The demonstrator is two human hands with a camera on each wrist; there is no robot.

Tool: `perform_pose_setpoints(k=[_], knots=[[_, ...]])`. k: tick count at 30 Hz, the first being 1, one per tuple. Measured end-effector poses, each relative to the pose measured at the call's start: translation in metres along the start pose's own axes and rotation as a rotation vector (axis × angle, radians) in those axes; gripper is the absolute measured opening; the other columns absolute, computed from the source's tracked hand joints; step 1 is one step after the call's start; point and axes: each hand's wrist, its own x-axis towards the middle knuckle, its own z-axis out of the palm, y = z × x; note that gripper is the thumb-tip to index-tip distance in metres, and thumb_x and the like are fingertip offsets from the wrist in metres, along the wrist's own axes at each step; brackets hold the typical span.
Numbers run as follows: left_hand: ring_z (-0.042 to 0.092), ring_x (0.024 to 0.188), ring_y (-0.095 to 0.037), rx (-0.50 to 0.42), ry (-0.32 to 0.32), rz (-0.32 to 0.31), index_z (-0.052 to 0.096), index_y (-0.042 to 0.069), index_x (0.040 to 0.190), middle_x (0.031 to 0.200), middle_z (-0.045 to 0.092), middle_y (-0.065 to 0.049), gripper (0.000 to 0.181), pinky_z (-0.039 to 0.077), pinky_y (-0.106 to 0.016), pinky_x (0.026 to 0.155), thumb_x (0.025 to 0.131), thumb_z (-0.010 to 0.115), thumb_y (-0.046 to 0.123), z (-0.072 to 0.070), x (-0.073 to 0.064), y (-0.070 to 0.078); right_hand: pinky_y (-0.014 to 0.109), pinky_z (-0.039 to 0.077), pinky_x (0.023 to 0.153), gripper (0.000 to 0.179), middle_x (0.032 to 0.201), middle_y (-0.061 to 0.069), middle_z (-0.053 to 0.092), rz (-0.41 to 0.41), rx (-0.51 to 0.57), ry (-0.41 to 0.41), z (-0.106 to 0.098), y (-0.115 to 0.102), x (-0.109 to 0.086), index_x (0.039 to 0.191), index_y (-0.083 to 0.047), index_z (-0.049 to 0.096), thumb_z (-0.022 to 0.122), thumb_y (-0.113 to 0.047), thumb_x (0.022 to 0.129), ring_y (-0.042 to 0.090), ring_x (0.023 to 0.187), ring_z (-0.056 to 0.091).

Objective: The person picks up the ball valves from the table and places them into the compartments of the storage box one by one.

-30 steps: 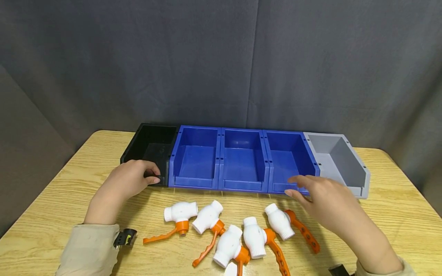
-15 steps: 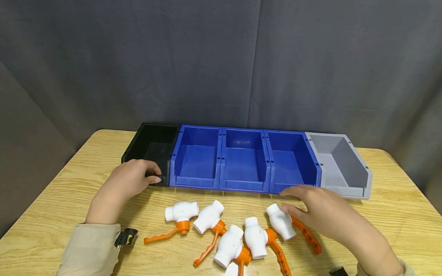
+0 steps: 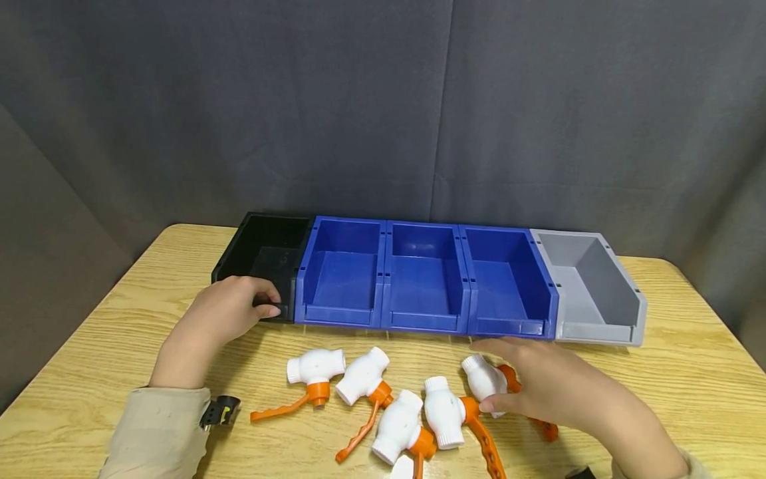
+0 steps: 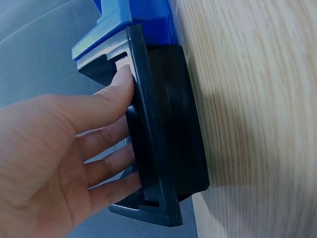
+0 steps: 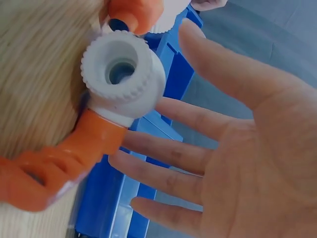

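Wood-grain tabletop (image 3: pixel 120 359) bears the rightmost orange-handled ball valve (image 3: pixel 481 376) beside the right hand (image 3: pixel 541 379), spread apparently to span it, while the left hand (image 3: pixel 230 309), fingers parted, touches the black bin (image 3: pixel 276 265), perhaps steadying it.

Curtain (image 3: pixel 335 100): dark grey cloth, lightly creased, hanging behind the surface
Surface (image 3: pixel 114 339): pale wood grain, far corners rounded
Blue bins (image 3: pixel 423 322): three in a row, sides touching
Grey bin (image 3: pixel 598 332): right-hand end, snug against its blue neighbour
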Motion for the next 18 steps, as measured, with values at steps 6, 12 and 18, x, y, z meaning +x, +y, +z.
perform_pose_setpoints(k=[6,12,18], knots=[[0.062,0.085,-0.028,0.004,0.000,-0.010,0.075,0.011,0.099,0.099,0.071,-0.011,0.012,0.052,-0.052,0.078,0.089,0.075,0.018,0.000,0.000,0.000,0.047,0.053,0.086,0.080,0.128,0.003,0.063,-0.003,0.006,-0.018,0.006,0.000,0.003,0.135,-0.022,0.059,0.091,-0.046,0.065,0.019,0.095,0.059],[0.062,0.085,-0.028,0.005,0.003,-0.004,0.075,0.011,0.098,0.099,0.071,-0.010,0.012,0.052,-0.052,0.079,0.089,0.075,0.019,0.000,0.000,0.001,0.053,0.051,0.090,0.086,0.134,0.009,0.060,-0.010,0.002,-0.029,0.012,-0.002,0.004,0.137,-0.021,0.057,0.095,-0.031,0.060,0.027,0.105,0.060],[0.063,0.087,-0.030,0.005,0.007,0.000,0.075,0.011,0.099,0.101,0.071,-0.012,0.012,0.052,-0.053,0.080,0.089,0.075,0.018,0.000,-0.001,0.001,0.059,0.044,0.098,0.096,0.140,0.013,0.055,-0.007,0.018,-0.043,0.017,-0.005,0.005,0.140,-0.020,0.054,0.097,-0.018,0.054,0.039,0.122,0.054]])
